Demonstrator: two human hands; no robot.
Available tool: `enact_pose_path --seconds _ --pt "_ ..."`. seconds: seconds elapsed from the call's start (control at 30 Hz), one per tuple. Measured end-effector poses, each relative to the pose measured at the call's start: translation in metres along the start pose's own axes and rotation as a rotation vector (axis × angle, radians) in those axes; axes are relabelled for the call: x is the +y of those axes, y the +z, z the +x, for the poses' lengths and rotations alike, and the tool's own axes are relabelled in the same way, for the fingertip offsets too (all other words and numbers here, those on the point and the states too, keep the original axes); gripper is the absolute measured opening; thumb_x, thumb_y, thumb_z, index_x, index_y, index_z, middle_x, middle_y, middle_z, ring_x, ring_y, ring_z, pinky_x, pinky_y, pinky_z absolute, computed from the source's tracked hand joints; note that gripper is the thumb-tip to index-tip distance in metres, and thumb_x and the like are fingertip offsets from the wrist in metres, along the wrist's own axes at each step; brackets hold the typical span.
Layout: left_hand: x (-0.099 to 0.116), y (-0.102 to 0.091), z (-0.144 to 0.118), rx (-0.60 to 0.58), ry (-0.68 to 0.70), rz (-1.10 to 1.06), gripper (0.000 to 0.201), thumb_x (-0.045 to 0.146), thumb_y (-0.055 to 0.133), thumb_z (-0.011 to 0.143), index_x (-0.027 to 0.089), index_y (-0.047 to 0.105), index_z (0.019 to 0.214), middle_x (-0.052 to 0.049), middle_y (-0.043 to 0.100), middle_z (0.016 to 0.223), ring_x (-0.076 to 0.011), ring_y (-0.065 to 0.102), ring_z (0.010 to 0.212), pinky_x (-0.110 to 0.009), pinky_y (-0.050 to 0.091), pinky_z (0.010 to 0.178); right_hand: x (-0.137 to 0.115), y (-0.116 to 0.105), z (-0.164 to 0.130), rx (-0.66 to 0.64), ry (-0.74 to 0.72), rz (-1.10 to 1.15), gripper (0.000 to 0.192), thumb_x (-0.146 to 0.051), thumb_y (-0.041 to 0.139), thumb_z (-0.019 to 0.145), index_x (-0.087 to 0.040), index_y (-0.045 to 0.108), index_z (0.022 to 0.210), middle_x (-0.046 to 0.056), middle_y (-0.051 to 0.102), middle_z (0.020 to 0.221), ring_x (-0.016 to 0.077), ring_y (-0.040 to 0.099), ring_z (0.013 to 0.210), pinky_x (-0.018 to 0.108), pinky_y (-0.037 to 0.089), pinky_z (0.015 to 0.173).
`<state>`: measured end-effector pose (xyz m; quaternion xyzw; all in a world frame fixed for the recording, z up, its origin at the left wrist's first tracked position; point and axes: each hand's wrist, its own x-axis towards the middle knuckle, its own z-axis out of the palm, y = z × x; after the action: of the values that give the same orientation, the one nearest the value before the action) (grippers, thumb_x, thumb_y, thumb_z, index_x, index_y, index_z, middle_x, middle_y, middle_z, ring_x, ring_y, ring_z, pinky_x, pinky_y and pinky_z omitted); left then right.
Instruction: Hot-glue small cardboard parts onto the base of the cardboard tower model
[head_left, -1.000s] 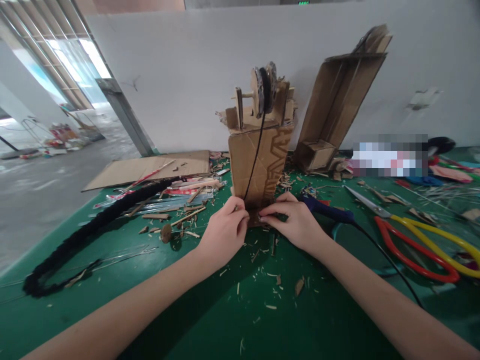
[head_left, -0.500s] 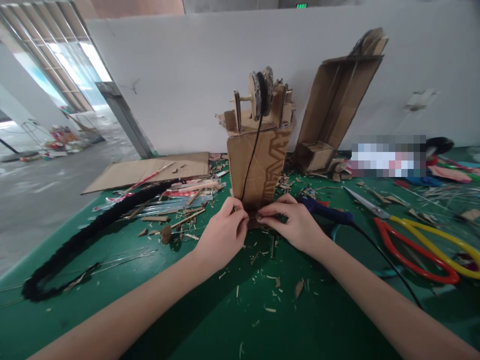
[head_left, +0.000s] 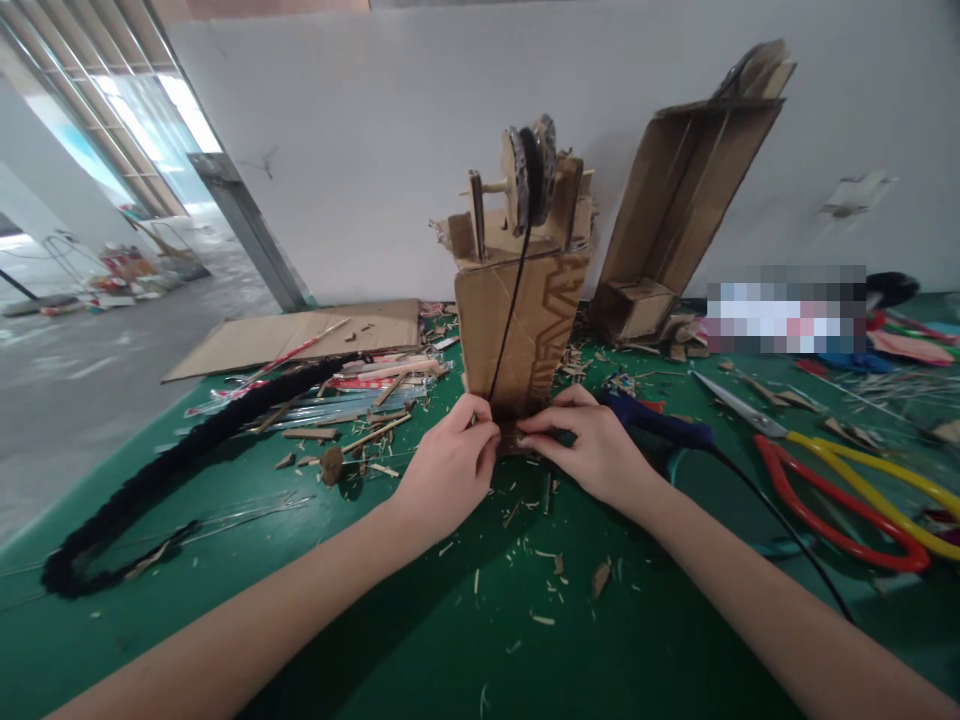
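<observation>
Where the black cord (head_left: pixel 512 310) meets the foot of the cardboard tower (head_left: pixel 517 320), the left hand (head_left: pixel 450 465) pinches it. The right hand (head_left: pixel 592 445) pinches a small brown piece at the same base, fingertips nearly touching the left's.

Yellow scissors (head_left: pixel 862 480) cut off right; pixelated patch (head_left: pixel 784 310) unreadable.

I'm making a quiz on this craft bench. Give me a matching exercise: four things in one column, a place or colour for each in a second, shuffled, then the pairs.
Things:
1. scissors
2. black braid
3. string
4. flat cardboard sheet

Descriptions:
A. hangs from the spool down the tower's front
B. red and yellow handles, on the right
C. lies at the table's far left edge
D. curves across the left of the green table

Pairs: 1-B, 2-D, 3-A, 4-C
</observation>
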<state>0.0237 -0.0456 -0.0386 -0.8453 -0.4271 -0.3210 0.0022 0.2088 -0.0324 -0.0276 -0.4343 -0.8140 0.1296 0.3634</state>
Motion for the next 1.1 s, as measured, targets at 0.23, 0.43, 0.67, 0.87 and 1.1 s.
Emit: enact_pose_path --seconds 0.23,0.43,0.67,0.87,1.1 --pt "0.0 -0.0001 0.0001 -0.003 0.003 -0.005 0.019 0.01 0.041 0.082 0.016 0.058 0.076 -0.006 0.047 0.092 -0.0146 0.053 0.077 -0.029 0.048 0.067 0.0004 -0.0002 0.0013 -0.02 -0.017 0.002 0.012 -0.023 0.065 0.075 -0.026 0.071 0.085 0.002 0.066 0.074 0.0206 0.052 0.082 0.033 0.044 0.068" --pt "0.0009 -0.0006 0.0004 -0.006 -0.001 -0.016 0.02 0.009 0.04 0.083 0.015 0.058 0.077 -0.006 0.048 0.092 -0.0145 0.052 0.077 -0.028 0.047 0.067 0.0021 0.0009 0.0008 -0.023 -0.039 -0.045 0.014 -0.021 0.065 0.075 -0.024 0.071 0.087 0.004 0.064 0.075 0.0203 0.052 0.082 0.032 0.045 0.069" --pt "0.0008 -0.0005 0.0008 -0.015 -0.004 -0.003 0.019 0.009 0.041 0.082 0.015 0.058 0.076 -0.006 0.048 0.091 -0.0144 0.052 0.076 -0.028 0.047 0.066 0.0041 0.0022 -0.0005 0.004 -0.086 -0.04 0.015 -0.021 0.065 0.075 -0.023 0.072 0.088 0.005 0.062 0.076 0.0201 0.051 0.082 0.032 0.046 0.069" --pt "0.0009 0.0 0.001 -0.013 0.003 -0.004 0.02 0.01 0.041 0.083 0.015 0.058 0.076 -0.006 0.049 0.09 -0.0141 0.052 0.075 -0.029 0.047 0.066 0.0057 0.0035 -0.0008 0.012 -0.115 -0.047 0.015 -0.021 0.065 0.075 -0.023 0.071 0.089 0.004 0.063 0.075 0.02 0.05 0.082 0.032 0.046 0.07" --pt "-0.0024 -0.0012 -0.0007 -0.056 -0.006 0.071 0.017 0.014 0.041 0.084 0.017 0.057 0.082 -0.006 0.046 0.096 -0.0144 0.054 0.076 -0.029 0.049 0.064 0.0082 0.0045 -0.0008 0.015 -0.177 -0.11 0.015 -0.021 0.06 0.079 -0.02 0.07 0.091 0.005 0.063 0.075 0.0196 0.049 0.082 0.032 0.043 0.072"
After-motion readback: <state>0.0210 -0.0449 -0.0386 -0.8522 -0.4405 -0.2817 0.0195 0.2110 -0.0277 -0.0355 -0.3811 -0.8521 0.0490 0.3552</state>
